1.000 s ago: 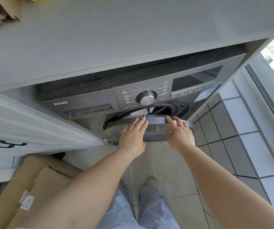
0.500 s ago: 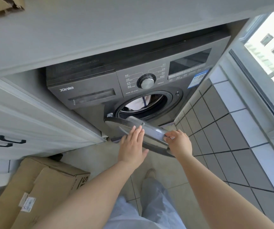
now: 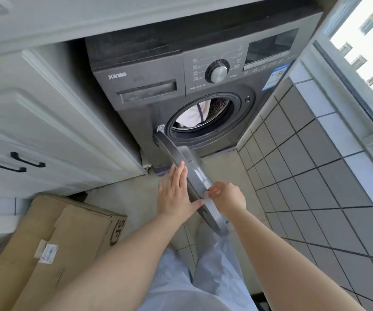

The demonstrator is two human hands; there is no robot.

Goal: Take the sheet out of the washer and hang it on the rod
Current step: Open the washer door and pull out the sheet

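At the far left we see white cabinet doors (image 3: 35,122) with two black handles (image 3: 15,164), and below them on the floor a brown cardboard box (image 3: 68,239) with a white label stuck on its top. Above runs a pale grey worktop (image 3: 91,21), and the dark grey washer (image 3: 203,70) sits tucked under it, beside the cabinet. Its front carries a detergent drawer (image 3: 147,93), a round silver dial (image 3: 218,72) and a dark display panel (image 3: 270,48). Its round door (image 3: 194,178) is swung wide open on a hinge at the left of the opening and juts out toward us.

Our left hand (image 3: 176,194) lies flat against the outer face of the door, its fingers (image 3: 178,173) straight and together, thumb touching the door's edge. Our right hand (image 3: 228,196) grips the door's rim from the other side, fingers curled round the edge, just beside the left thumb.

Inside the drum, through the open porthole, we see the sheet (image 3: 192,115), a pale bundle with a dark stripe, lying at the left of the drum; neither hand touches it.

To the right a grey tiled wall (image 3: 315,176) runs under a bright window (image 3: 365,52). Below our arms are pale trousers (image 3: 203,277) and a beige tiled floor (image 3: 221,173).
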